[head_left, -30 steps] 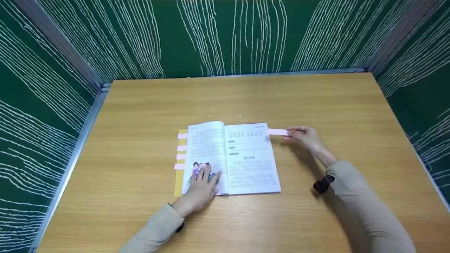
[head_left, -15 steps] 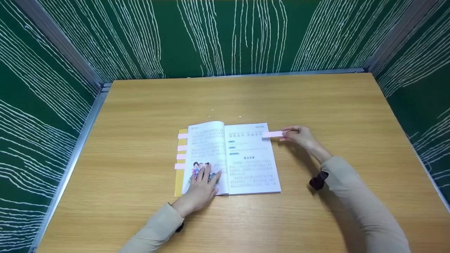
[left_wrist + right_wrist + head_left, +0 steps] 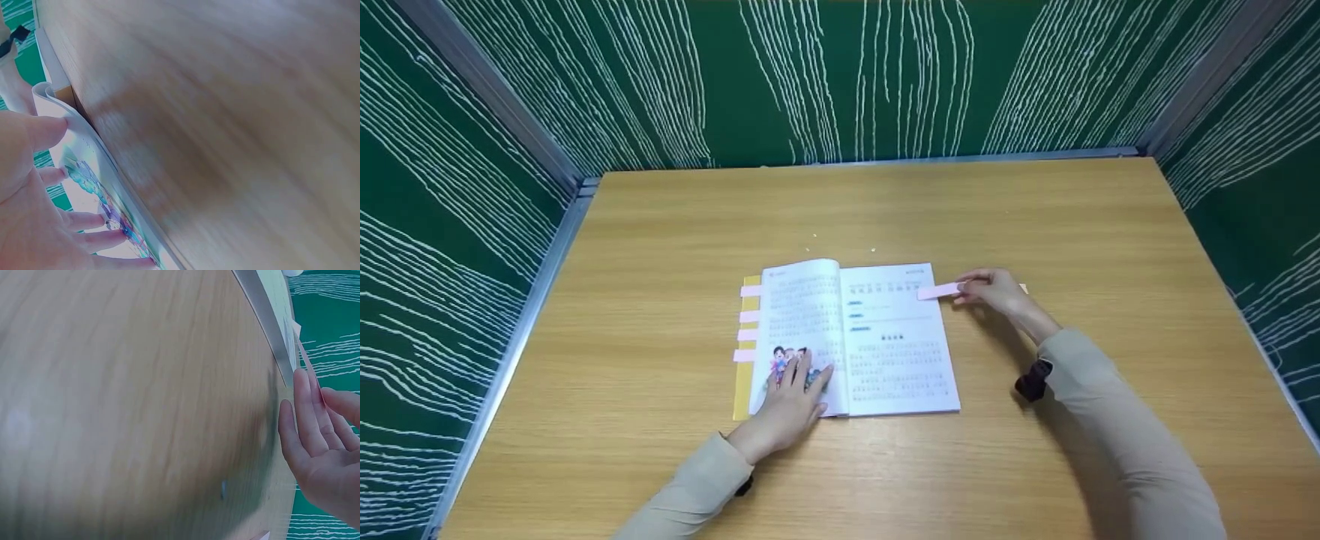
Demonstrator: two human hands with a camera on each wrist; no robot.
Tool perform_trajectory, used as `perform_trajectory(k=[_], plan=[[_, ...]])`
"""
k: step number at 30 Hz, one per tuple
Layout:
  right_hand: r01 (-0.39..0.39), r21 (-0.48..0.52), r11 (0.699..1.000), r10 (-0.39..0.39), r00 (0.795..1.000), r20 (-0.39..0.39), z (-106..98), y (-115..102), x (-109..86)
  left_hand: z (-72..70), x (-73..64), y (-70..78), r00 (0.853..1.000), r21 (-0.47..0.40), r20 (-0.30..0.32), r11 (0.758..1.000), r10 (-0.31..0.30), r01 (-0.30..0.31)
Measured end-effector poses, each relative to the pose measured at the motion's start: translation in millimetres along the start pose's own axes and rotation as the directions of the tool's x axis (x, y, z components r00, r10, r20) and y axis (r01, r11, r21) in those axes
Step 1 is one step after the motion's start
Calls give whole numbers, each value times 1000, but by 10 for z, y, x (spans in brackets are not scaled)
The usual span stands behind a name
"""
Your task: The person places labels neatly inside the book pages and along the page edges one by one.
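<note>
An open book (image 3: 896, 375) lies on the table, its left page curving up toward the spine. My left hand (image 3: 785, 412) rests on the lower left page with fingers spread, over a coloured picture of children (image 3: 121, 219). At the book's upper right edge, my right hand (image 3: 997, 291) pinches a pink sticky note strip (image 3: 934, 292) between thumb and fingers. The strip's free end overlaps the right page; in the right wrist view the strip (image 3: 307, 360) stands out from the fingertips toward the book.
Several pink tabs (image 3: 747, 316) stick out at the book's left side over a yellow cover edge (image 3: 743, 390). A small pale piece (image 3: 1024, 287) shows behind the right hand. Tiny white specks (image 3: 814, 235) lie beyond the book. Green walls (image 3: 840, 82) border the wooden table (image 3: 660, 247).
My right hand has moved left, bringing the pink strip from beside the book's right edge to over the right page. A small pale piece now shows behind that hand. My left hand has stayed put.
</note>
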State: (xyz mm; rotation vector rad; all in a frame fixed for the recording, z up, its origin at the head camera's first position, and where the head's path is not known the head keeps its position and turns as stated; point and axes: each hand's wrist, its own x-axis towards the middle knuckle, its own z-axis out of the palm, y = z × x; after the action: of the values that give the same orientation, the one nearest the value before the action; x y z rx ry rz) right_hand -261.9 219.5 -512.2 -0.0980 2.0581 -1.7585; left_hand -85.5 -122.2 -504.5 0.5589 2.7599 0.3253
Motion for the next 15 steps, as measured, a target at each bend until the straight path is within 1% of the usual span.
perform_trajectory(k=[3,5,9,15], plan=[[-2,-19,1000,2,1000,2,14,-7,9,-2,-2,1,1000,8,-2,1000,10,-10],[-8,-41,999,9,1000,1,39,-54,-11,-4,-3,1,1000,15,-6,1000,15,-15],[-19,-85,996,18,1000,-12,57,-71,-13,-1,-1,-2,1000,15,-6,1000,11,-11],[3,-139,990,-7,1000,-26,67,-19,24,3,-2,-2,1000,-2,-11,1000,7,-7]])
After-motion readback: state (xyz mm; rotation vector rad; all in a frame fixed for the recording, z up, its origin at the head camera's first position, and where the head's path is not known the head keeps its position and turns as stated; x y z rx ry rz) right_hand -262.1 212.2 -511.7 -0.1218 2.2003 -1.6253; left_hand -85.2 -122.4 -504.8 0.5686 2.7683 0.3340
